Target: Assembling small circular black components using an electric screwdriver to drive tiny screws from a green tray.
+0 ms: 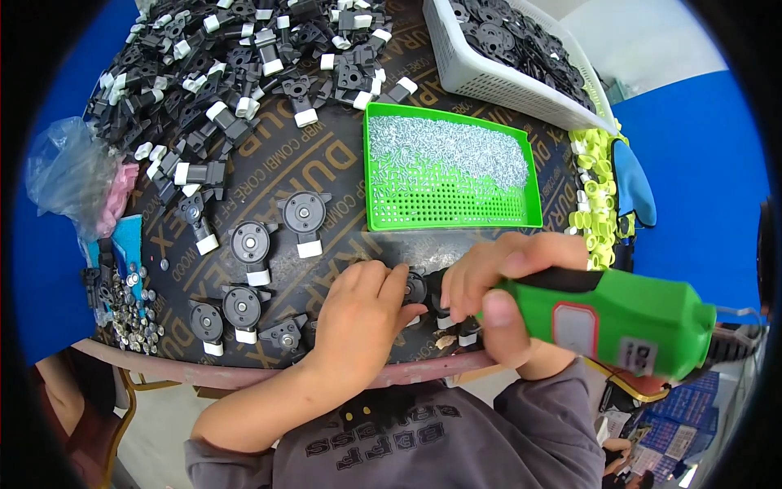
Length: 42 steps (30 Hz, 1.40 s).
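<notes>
My right hand (497, 289) grips a green electric screwdriver (603, 318), its body pointing right and its black front end toward the left. Close beside its tip, my left hand (364, 314) has its fingers and thumb around a round black plastic part (415, 287) on the table. My fingers cover much of that part. Left of my left hand lie several round-topped black assemblies with white ends, among them one assembly (305, 213) farther back and another (242, 307) near the front edge. A flatter black piece (287, 334) without a round top lies by my left wrist.
A green perforated tray (448, 218) of small silver screws stands beyond my hands. Behind it is a white basket (497, 91) of black discs. Black-and-white parts (244, 73) pile at the far left; yellow-green pieces (599, 196) lie right. Small metal pieces (134, 314) lie near-left.
</notes>
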{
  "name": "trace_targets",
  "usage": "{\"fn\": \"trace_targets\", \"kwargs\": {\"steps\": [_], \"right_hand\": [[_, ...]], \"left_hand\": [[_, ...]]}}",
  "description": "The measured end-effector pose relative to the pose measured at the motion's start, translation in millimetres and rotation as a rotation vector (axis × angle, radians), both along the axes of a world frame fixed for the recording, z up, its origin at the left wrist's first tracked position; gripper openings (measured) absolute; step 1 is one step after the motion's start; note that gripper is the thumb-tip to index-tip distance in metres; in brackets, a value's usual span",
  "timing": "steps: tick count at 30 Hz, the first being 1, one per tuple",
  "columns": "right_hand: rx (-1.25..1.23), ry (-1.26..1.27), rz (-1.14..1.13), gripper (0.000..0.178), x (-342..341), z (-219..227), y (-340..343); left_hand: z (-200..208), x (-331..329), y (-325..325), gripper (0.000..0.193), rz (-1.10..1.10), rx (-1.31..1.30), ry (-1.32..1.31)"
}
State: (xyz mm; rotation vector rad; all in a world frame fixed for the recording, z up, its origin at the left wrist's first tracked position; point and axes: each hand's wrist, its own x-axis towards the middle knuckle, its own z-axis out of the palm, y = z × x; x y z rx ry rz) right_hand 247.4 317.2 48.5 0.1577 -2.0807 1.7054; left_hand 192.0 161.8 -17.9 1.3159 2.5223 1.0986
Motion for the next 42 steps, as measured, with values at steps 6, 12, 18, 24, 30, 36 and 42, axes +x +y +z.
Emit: {"fn": "trace_targets", "kwargs": {"steps": [6, 12, 18, 24, 30, 36, 42], "right_hand": [[-0.135, 0.317, -0.128, 0.020, -27, 13, 41], [-0.251, 0.359, -0.190, 0.023, -64, -14, 65], [-0.176, 0.339, -0.200, 0.023, -74, -25, 67], [-0.192, 0.333, -0.174, 0.021, -78, -28, 65], [-0.213, 0.356, -0.170, 0.022, -74, -26, 67], [-0.109, 0.321, 0.002, 0.022, -21, 26, 41], [-0.081, 0.172, 0.176, 0.030, 0, 12, 6]], "left_hand": [[11, -2, 5, 0.051, -0.089, -0.153, 0.083], [13, 2, 7, 0.057, -0.082, -0.245, 0.121], [9, 2, 4, 0.059, -0.066, -0.239, 0.193], [7, 2, 4, 0.058, -0.063, -0.203, 0.176], [11, -6, 2, 0.061, -0.084, -0.130, 0.049], [13, -15, -3, 0.058, -0.114, -0.071, -0.071], [7, -21, -3, 0.042, -0.098, -0.002, -0.159]]}}
